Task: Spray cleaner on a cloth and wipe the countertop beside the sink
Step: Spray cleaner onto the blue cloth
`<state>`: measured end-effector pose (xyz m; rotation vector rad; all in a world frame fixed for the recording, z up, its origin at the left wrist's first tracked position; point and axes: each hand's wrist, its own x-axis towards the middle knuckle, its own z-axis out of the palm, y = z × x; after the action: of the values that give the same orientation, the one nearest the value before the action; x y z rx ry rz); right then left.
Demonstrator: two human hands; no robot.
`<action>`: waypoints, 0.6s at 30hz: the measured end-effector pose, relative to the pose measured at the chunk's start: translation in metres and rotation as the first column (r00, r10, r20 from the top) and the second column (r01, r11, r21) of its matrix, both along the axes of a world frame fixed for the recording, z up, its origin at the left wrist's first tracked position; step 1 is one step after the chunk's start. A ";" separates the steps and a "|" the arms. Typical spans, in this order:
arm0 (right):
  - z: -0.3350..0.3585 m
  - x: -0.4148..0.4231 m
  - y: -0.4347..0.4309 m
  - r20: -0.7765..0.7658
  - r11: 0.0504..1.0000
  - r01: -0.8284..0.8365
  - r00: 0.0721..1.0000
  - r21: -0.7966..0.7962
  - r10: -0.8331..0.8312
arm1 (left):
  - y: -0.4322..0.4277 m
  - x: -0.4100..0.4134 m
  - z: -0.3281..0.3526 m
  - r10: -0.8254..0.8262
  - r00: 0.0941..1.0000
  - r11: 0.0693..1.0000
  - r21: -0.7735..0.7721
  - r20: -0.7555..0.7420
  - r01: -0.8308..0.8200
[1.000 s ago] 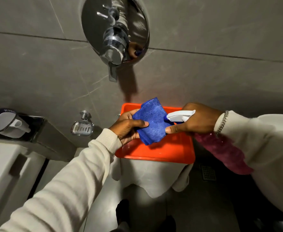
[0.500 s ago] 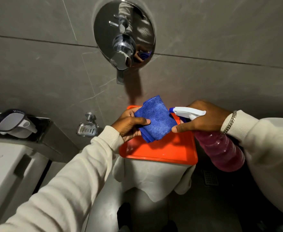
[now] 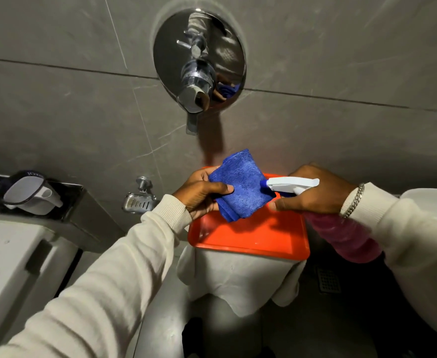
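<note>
Showing at centre frame: two hands, left hand [image 3: 199, 193], right hand [image 3: 313, 193]; one blue cloth [image 3: 240, 187]; one spray bottle [image 3: 341, 233]; one orange tray [image 3: 251, 236].

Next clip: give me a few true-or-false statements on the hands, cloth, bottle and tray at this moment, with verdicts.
1. The left hand holds the blue cloth. True.
2. The right hand is empty. False: its grip is on a spray bottle of pink liquid.
3. The nozzle points at the cloth. True.
4. The cloth lies flat in the orange tray. False: it is held above the tray.
</note>
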<state>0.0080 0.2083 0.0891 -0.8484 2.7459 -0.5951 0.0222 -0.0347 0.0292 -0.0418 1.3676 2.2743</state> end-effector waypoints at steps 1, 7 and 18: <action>0.000 -0.002 0.002 0.001 1.000 0.009 1.000 0.010 -0.009 | 0.000 0.000 0.000 0.006 1.000 1.000 0.002 0.005 -0.006; 0.004 -0.016 0.016 -0.049 0.975 0.145 0.987 -0.171 -0.155 | -0.004 -0.001 0.000 0.036 0.999 0.999 0.019 0.018 -0.036; -0.069 -0.041 -0.014 0.203 0.517 0.528 0.805 -0.674 -0.557 | -0.003 0.009 -0.023 0.180 0.978 0.979 -0.112 0.103 -0.168</action>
<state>-0.0334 0.1948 0.0200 -0.0115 2.7726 -1.8672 0.0313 -0.0379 0.0061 -0.3312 1.4707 2.3010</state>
